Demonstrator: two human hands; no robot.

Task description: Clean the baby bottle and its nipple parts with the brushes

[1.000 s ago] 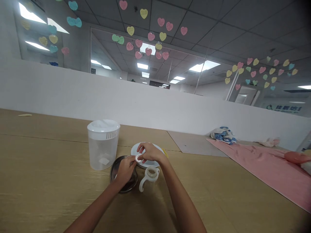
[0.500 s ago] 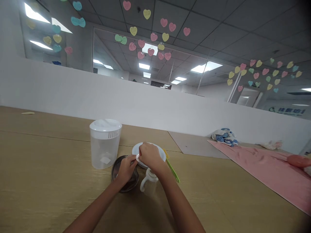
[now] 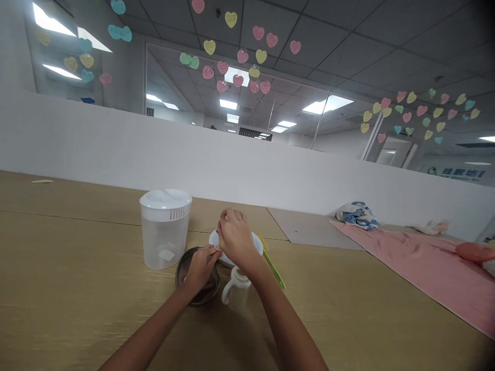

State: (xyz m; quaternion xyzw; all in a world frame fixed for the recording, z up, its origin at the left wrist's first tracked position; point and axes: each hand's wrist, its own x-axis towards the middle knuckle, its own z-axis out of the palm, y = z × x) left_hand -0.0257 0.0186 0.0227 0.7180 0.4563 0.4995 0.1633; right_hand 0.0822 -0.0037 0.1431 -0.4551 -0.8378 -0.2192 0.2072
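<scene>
My left hand (image 3: 199, 270) pinches a small white round piece (image 3: 217, 248), perhaps a cap or ring, between thumb and fingertips. Curled over its other side is my right hand (image 3: 236, 238), closed, with most of the piece hidden by its fingers. Below my right wrist stands a clear bottle with a white neck and a white side handle (image 3: 228, 291), its top open. A dark bowl (image 3: 195, 300) lies under my left hand. Behind my right hand is a white plate (image 3: 257, 244), partly covered.
A lidded translucent bucket (image 3: 164, 239) stands to the left. Right of the plate lies a green-handled tool (image 3: 275, 270) with a yellow end. Farther right are a pink cloth (image 3: 410, 263) and a crumpled blue-and-white cloth (image 3: 358, 215), before a white partition (image 3: 232, 170).
My right hand has turned and risen slightly over the small white piece, its fingers now pointing more upward. My left hand keeps its pinch. The view has shifted a little.
</scene>
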